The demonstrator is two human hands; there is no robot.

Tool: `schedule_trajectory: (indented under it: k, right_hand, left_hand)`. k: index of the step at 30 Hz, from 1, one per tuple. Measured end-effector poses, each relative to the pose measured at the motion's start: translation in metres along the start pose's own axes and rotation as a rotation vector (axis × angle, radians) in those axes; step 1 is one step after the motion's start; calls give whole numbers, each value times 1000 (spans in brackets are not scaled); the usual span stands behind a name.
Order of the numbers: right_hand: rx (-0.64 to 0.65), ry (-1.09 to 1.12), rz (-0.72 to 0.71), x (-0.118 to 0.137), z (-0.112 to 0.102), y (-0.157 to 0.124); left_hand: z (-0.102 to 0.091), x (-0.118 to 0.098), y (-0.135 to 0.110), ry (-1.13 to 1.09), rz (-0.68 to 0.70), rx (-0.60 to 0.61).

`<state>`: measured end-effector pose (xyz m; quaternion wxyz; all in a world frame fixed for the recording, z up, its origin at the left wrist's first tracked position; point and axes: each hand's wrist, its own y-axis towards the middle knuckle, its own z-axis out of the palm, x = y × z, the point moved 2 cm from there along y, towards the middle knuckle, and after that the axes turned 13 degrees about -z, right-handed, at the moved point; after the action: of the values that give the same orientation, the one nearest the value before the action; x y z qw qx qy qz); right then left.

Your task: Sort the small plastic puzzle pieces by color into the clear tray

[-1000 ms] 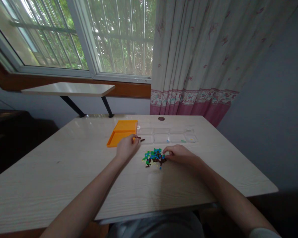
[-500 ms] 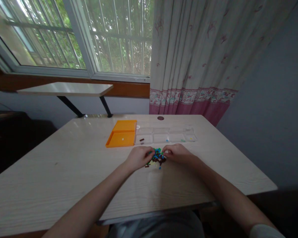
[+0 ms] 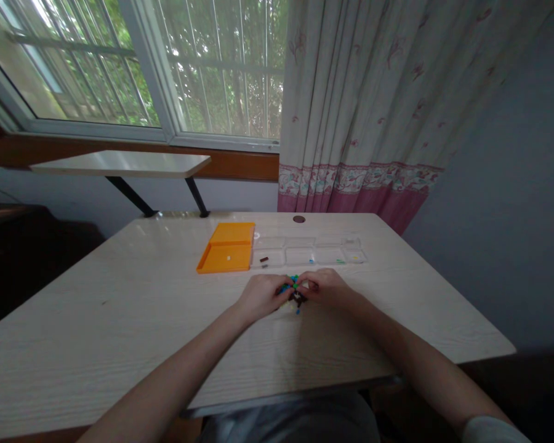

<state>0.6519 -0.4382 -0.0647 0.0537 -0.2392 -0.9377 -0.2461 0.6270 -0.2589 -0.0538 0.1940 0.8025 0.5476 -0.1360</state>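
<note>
A small pile of tiny coloured pieces (image 3: 294,289), blue, green and brown, lies on the wooden table (image 3: 120,320). My left hand (image 3: 261,295) covers the pile's left side with its fingers curled in. My right hand (image 3: 329,288) closes in from the right, fingertips bent onto the pieces. The two hands nearly touch over the pile and hide most of it. Whether either hand has a piece pinched is hidden.
Behind the pile lies a clear compartment tray (image 3: 325,253); its left cell holds two brown pieces (image 3: 264,261), and other cells hold a few coloured bits. An orange lid (image 3: 226,249) lies to the tray's left. A window, a curtain and a small shelf stand beyond the table.
My left hand came back from the tray's left cell, leaving brown pieces there, and moved right onto the pile. My right hand edged left, so both hands now meet over the pieces.
</note>
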Motion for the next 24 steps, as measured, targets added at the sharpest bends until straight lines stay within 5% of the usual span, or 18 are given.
schedule_trajectory:
  k: [24]
  right_hand:
    - [-32,72,68,4,-2,1]
  left_hand:
    - [-1,4,0,-187,-24,-51]
